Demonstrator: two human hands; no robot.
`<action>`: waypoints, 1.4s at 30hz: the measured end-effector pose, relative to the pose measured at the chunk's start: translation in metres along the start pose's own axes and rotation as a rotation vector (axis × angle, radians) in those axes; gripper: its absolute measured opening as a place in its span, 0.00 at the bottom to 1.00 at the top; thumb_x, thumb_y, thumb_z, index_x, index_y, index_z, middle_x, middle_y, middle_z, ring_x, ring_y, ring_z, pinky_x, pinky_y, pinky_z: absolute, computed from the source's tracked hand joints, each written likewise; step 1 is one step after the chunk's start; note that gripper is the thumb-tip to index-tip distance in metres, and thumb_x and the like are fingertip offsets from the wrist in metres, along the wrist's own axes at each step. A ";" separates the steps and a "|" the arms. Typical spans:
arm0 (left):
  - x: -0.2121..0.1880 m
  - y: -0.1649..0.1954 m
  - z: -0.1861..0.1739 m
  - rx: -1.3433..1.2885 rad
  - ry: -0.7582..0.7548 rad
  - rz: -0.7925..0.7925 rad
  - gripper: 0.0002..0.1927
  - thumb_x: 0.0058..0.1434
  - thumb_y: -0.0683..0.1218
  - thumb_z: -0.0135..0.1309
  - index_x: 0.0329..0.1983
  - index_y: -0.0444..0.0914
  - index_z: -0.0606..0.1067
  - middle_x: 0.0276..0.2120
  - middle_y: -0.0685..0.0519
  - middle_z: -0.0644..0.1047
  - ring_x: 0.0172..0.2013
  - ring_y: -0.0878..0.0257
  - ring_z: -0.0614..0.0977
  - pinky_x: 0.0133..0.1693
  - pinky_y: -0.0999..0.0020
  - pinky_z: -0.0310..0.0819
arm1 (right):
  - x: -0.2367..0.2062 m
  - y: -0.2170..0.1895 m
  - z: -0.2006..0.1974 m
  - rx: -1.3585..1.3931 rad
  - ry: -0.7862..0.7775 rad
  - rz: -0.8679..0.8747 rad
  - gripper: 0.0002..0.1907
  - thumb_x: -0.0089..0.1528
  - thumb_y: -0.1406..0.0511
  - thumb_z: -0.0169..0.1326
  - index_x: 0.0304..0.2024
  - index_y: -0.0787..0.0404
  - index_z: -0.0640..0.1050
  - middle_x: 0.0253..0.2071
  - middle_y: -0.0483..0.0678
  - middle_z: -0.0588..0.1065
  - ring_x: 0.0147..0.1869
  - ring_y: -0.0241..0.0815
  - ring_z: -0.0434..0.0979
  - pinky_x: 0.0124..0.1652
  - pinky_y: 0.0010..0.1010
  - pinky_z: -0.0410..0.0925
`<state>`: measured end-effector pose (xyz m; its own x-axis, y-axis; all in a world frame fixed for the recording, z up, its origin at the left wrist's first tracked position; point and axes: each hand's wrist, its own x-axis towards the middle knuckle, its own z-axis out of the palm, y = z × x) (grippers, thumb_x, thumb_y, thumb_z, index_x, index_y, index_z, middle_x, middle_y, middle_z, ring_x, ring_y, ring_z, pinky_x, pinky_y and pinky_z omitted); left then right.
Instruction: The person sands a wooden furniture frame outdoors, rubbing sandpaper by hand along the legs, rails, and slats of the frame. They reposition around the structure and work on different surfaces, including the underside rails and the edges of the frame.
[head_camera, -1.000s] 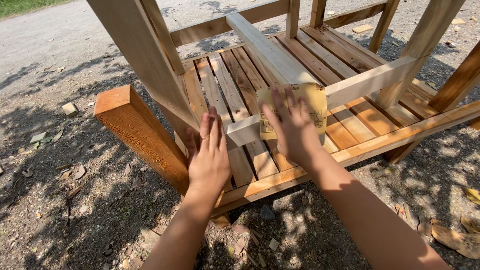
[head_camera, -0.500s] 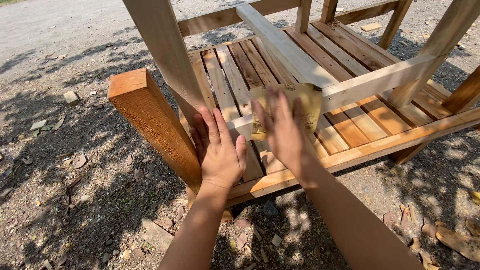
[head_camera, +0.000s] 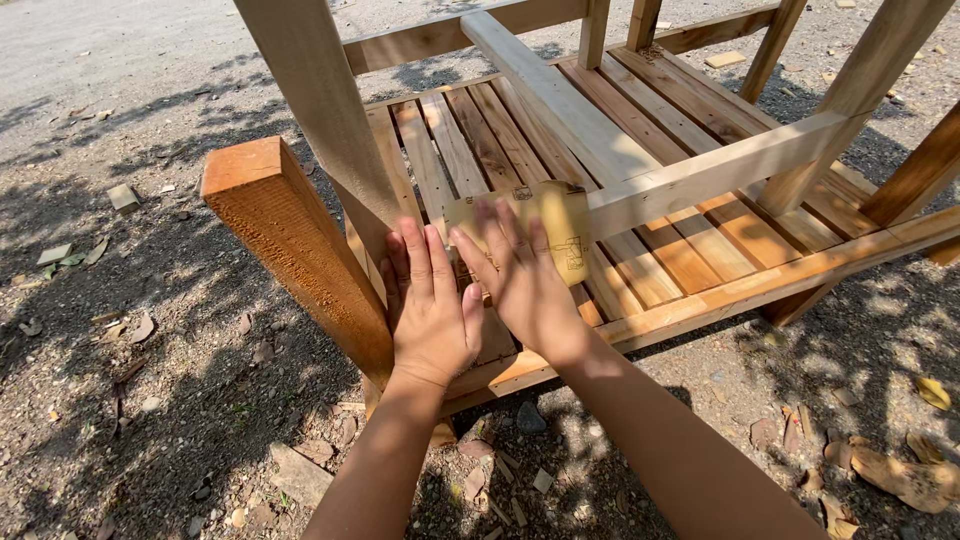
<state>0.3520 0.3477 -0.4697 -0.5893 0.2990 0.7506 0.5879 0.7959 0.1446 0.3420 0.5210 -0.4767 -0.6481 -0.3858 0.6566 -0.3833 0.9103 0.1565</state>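
Observed outdoors, in sun and patchy shade, over gravel ground (head_camera: 150, 420) strewn with wood chips and dry leaves.

Left hand (head_camera: 432, 310): open, fingers together and extended, laid flat, palm down, on the slatted wooden deck (head_camera: 480, 150) of an unfinished timber frame. Gripped nothing. Placed just beside the reddish-brown post (head_camera: 295, 250) slanting toward the camera, with the little-finger side close to or touching it; contact could not be confirmed.

Right hand (head_camera: 520, 280): open, fingers spread, pressed palm down onto a sheet of yellow sandpaper (head_camera: 555, 225). Not closed around the sheet; held it flat under palm and fingers. Thumb side touching or nearly touching the left hand.

Sandpaper: lay across the near end of the pale horizontal rail (head_camera: 720, 165), at the point where that rail met the long pale beam (head_camera: 550, 90) running away from the camera. Far right part of the sheet visible beyond the fingertips, curved over the rail edge; remainder hidden beneath the hand.

Light upright post (head_camera: 310, 100) stood left of both hands, rising out of view. Further uprights (head_camera: 870, 70) noted at right. Deck slats darker orange-brown than the rails.
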 end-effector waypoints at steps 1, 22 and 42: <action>0.001 0.001 0.000 0.016 0.002 0.020 0.42 0.68 0.53 0.45 0.76 0.23 0.48 0.76 0.30 0.41 0.75 0.31 0.45 0.73 0.38 0.37 | -0.004 0.025 -0.009 -0.230 0.000 -0.004 0.37 0.62 0.67 0.48 0.76 0.57 0.61 0.77 0.67 0.50 0.81 0.66 0.44 0.72 0.61 0.50; 0.105 0.019 0.005 -0.303 -0.431 0.052 0.23 0.70 0.55 0.36 0.53 0.39 0.77 0.44 0.39 0.80 0.45 0.41 0.81 0.47 0.49 0.73 | 0.025 0.046 -0.012 0.683 0.604 1.075 0.43 0.76 0.49 0.35 0.78 0.63 0.30 0.80 0.64 0.20 0.83 0.69 0.17 0.75 0.59 0.28; 0.136 0.030 0.009 -0.393 -0.968 -0.207 0.28 0.69 0.64 0.39 0.53 0.43 0.80 0.44 0.42 0.82 0.47 0.48 0.83 0.51 0.57 0.73 | 0.029 -0.001 0.034 0.782 0.949 1.060 0.37 0.77 0.56 0.35 0.79 0.63 0.38 0.82 0.60 0.25 0.86 0.60 0.20 0.78 0.53 0.29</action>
<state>0.2839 0.4167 -0.3690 -0.7858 0.6067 -0.1200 0.4618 0.7047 0.5386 0.3009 0.5041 -0.4826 -0.3209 0.8274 0.4609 -0.4682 0.2844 -0.8366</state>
